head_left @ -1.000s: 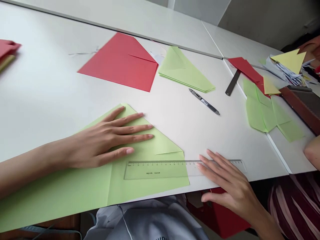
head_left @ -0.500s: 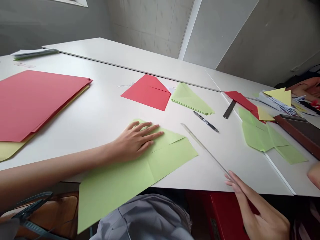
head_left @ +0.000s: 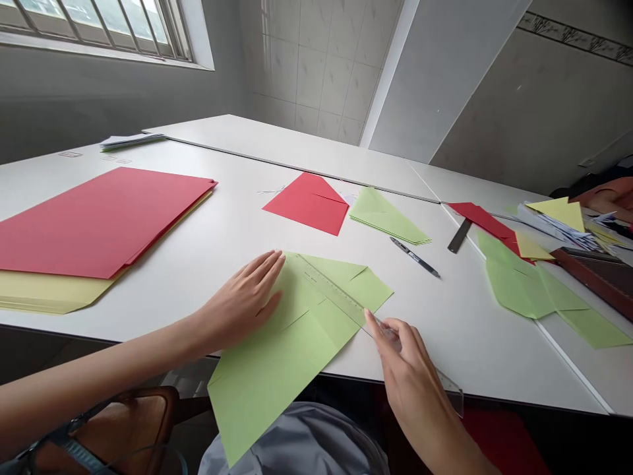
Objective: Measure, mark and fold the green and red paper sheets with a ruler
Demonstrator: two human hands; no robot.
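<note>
A sheet of green paper [head_left: 291, 356] with cut slits and a crease lies partly over the table's near edge. On its left upper part rests my left hand [head_left: 247, 300], palm down, fingers stretched out and holding nothing. My right hand [head_left: 410, 369] grips a clear plastic ruler [head_left: 336, 291] between thumb and fingers. The ruler slants across the green paper, its far end near the top edge and its near end sticking out past my wrist.
Beyond the paper lie a red folded paper [head_left: 309, 204], a stack of green folded papers [head_left: 386, 214] and a pen [head_left: 414, 257]. Red sheets [head_left: 99, 224] cover yellow ones at left. At right are a dark ruler [head_left: 459, 236], a green cut-out [head_left: 519, 284] and a brown case [head_left: 598, 277].
My right hand has brought the ruler leftward from the air onto the green paper. My left hand has shifted left, and the paper has turned somewhat. The view has tilted up.
</note>
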